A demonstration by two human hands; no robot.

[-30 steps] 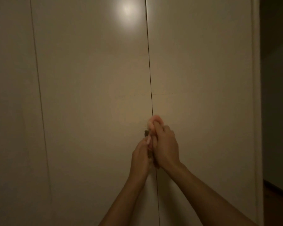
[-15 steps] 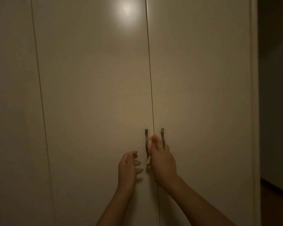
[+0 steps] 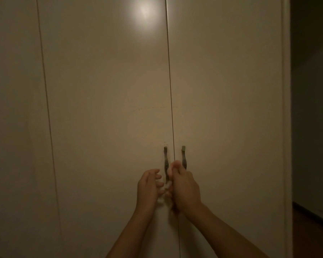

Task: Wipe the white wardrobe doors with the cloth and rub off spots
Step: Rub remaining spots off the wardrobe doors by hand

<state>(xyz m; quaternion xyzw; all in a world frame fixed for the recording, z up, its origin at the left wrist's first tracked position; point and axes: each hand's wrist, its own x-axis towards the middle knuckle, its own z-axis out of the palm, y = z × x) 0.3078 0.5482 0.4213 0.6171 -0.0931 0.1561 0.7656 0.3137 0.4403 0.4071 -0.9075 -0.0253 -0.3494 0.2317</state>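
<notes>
The right hand (image 3: pixel 185 187) is curled into a loose fist around a small pale wad, which I take to be the cloth (image 3: pixel 169 169), pressed against the lower part of the left handle (image 3: pixel 166 161) by the seam between the two middle doors; only a little of the cloth shows above and beside the fingers, and blur hides its edges; the left hand (image 3: pixel 147 187) is half open beside it, fingers bent toward the cloth and perhaps just touching its lower edge, though whether it grips anything I cannot tell; the cloth looks soft, light and easily bunched, so it should be held wadded in the palm with the fingertips backing the patch that rubs; the right handle (image 3: pixel 183 157) stands just beyond the seam, partly behind the right knuckles; the wardrobe doors (image 3: pixel 104 108) are smooth, glossy and rigid, a lamp glare (image 3: pixel 144 11) high on the left one; a faint dotted mark (image 3: pixel 149 108) runs across above the handles, likely a spot to rub.
</notes>
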